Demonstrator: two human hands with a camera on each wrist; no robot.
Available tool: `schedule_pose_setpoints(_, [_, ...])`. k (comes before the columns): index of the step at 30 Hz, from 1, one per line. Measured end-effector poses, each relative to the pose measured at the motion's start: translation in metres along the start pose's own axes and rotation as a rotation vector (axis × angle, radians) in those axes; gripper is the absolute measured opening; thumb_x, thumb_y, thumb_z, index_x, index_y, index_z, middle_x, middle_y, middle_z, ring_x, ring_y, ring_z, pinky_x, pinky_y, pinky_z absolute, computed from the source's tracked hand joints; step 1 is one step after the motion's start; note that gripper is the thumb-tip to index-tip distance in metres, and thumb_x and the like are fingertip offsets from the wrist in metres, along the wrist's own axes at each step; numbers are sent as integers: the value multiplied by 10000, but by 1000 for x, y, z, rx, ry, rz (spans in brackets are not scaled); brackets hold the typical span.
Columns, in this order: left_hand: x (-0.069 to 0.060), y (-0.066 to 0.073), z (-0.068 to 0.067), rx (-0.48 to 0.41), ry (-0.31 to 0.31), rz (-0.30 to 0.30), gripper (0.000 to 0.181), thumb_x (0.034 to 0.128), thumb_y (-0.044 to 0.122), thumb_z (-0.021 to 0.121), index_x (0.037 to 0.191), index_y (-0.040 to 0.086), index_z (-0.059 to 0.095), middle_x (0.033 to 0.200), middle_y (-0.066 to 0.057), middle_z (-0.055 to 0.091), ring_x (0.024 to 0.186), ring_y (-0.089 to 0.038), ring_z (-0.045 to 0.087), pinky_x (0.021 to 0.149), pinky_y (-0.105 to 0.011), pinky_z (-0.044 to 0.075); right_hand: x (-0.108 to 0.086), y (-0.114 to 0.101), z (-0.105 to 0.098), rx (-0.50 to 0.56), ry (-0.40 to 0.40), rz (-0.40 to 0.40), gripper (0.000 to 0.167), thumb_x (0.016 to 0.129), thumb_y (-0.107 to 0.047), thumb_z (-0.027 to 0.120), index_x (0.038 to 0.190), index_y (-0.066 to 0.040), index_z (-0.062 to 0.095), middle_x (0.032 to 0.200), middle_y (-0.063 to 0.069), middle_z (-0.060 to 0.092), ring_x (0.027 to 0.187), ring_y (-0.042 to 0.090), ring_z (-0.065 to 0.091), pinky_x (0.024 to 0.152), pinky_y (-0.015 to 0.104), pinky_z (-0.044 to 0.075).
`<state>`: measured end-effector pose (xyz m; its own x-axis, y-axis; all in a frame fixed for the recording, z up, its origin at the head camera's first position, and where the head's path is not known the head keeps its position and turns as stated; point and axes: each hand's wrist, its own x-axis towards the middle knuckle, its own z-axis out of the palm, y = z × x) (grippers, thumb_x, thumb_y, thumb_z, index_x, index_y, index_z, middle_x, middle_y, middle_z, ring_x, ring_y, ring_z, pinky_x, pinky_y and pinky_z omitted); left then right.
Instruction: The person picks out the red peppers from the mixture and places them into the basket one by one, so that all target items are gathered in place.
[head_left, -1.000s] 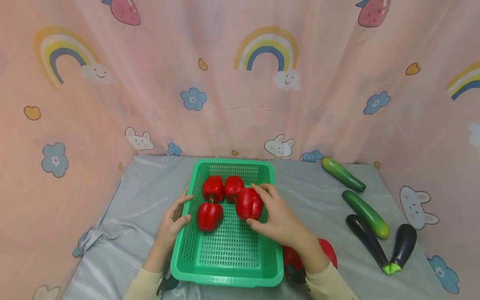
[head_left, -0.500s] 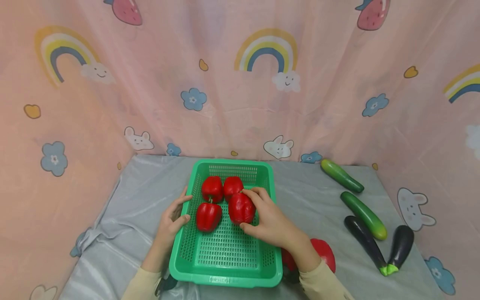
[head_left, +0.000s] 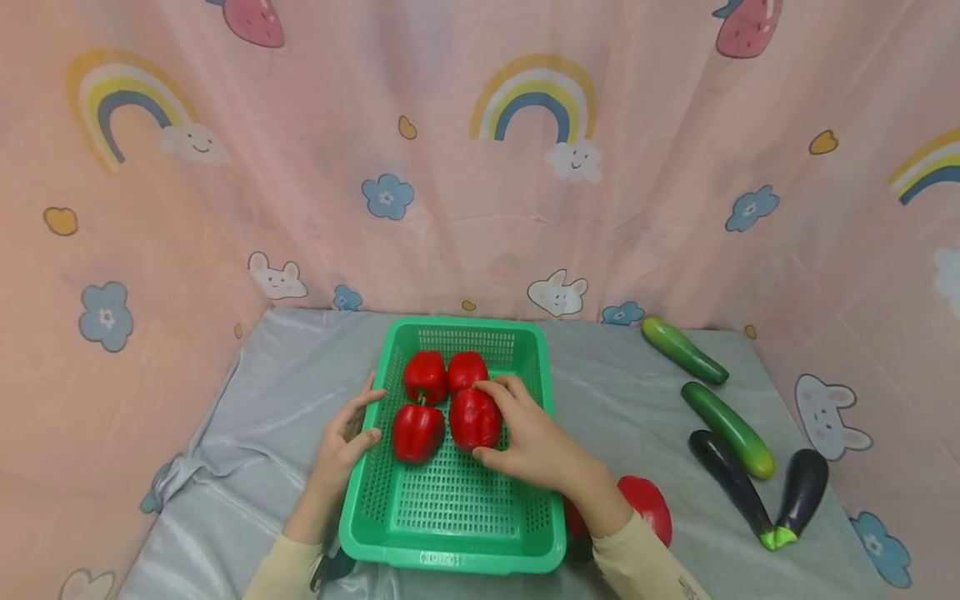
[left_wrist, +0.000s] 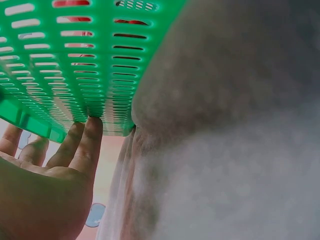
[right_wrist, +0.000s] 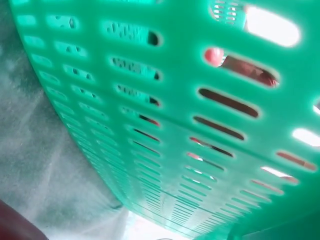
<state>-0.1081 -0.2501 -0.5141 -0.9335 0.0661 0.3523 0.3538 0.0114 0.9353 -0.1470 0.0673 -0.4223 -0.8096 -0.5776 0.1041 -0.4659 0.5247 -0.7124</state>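
A green plastic basket [head_left: 453,560] with slotted walls stands on grey cloth in the head view. My right hand [head_left: 536,442] reaches over its right rim and grips a red bell pepper [head_left: 476,419] from the right, thumb near and fingers far. Two more bell peppers [head_left: 425,377] [head_left: 467,371] lie side by side behind, and another bell pepper [head_left: 417,433] is just left of the held one. My left hand [head_left: 339,446] rests against the basket's left side; the left wrist view shows its extended fingers [left_wrist: 86,150] touching the slotted wall. The right wrist view shows mostly basket wall [right_wrist: 170,110].
Red bell peppers [head_left: 647,507] lie right of the basket, partly hidden by my right forearm. Further right are two zucchini [head_left: 685,350] [head_left: 729,429] and two eggplants [head_left: 731,483] [head_left: 804,496]. A pink patterned curtain [head_left: 465,242] hangs behind the grey cloth [head_left: 277,400].
My right hand has moved left and slightly toward me with the bell pepper, bringing it beside the front left one. My left hand has stayed at the basket's side.
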Motion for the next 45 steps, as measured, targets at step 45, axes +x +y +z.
schedule_pose_setpoints(45, [1,-3,-3,-18,-4,-9,548,986,-114,573,1531,-102,519,1777,-243,236,1659,-204,214,1248,-187,229,19,2,16,-127,-107,-10,785,857,-237,923,1512,-69,524,1448,99,532,1270,254,595,988,453,595])
